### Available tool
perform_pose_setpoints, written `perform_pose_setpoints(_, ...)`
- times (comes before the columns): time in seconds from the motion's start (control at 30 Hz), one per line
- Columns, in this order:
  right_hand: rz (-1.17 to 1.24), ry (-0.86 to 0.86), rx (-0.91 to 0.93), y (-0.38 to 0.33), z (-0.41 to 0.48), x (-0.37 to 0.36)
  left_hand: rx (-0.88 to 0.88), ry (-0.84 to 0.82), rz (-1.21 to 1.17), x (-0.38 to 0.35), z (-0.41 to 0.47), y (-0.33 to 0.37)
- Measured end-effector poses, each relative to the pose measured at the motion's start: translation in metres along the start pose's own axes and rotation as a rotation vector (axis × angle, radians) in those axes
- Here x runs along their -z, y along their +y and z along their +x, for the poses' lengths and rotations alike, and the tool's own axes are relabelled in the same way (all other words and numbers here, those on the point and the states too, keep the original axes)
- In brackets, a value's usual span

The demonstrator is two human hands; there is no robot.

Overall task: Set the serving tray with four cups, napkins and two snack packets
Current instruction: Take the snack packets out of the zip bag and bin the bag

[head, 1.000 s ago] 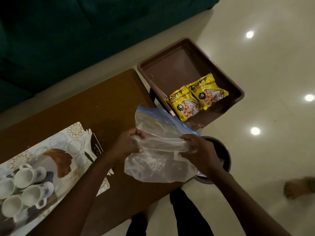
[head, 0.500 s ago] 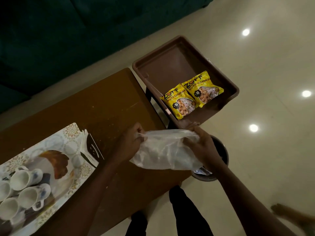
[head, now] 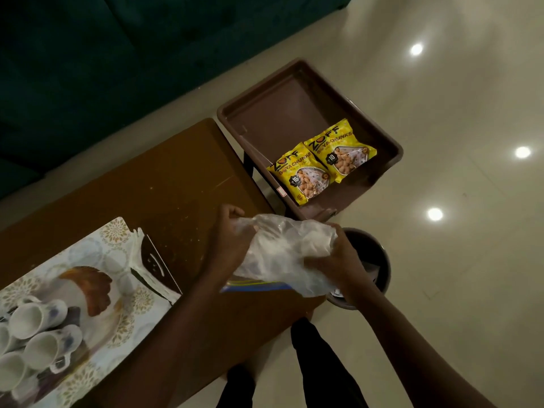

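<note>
Both hands crumple a clear plastic zip bag (head: 282, 254) over the table's right end. My left hand (head: 228, 234) grips its left side and my right hand (head: 335, 257) grips its right side. A patterned white serving tray (head: 117, 240) lies at the left with several white cups (head: 38, 316) on their sides. White napkins (head: 136, 251) lie on the tray's right part. Two yellow snack packets (head: 321, 160) lie side by side in a brown plastic bin (head: 265, 125) beyond the table's end.
The brown wooden table (head: 164, 187) runs from lower left to centre. A dark round waste bin (head: 374, 266) stands on the pale tiled floor just under my right hand. A dark green sofa (head: 117, 54) fills the far side. My legs show below.
The plastic bag was spread open and held up a second ago. Now both hands have squeezed it into a smaller bundle, lower down and closer to the waste bin.
</note>
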State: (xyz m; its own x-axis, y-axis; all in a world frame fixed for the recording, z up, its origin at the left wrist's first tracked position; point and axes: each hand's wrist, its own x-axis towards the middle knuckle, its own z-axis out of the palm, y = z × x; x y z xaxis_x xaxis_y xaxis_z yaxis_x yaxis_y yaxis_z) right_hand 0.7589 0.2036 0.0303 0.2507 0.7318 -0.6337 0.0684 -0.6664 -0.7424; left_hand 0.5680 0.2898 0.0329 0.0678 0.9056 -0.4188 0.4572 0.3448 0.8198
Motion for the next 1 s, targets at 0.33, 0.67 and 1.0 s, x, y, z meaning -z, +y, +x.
perform_pose_setpoints(0.33, -0.445, 0.262, 0.496, 0.005, -0.017, -0.037, 0.436, -0.250, -0.256, -0.043, -0.018, 0.018)
perform_pose_setpoints(0.67, -0.196, -0.172, 0.385, -0.005, -0.021, -0.020, 0.693, -0.362, -0.422, -0.045, -0.009, 0.019)
perform_pose_setpoints(1.0, -0.378, 0.164, 0.165, 0.070, -0.011, 0.005, 0.512, -0.650, -0.045, -0.077, -0.017, 0.004)
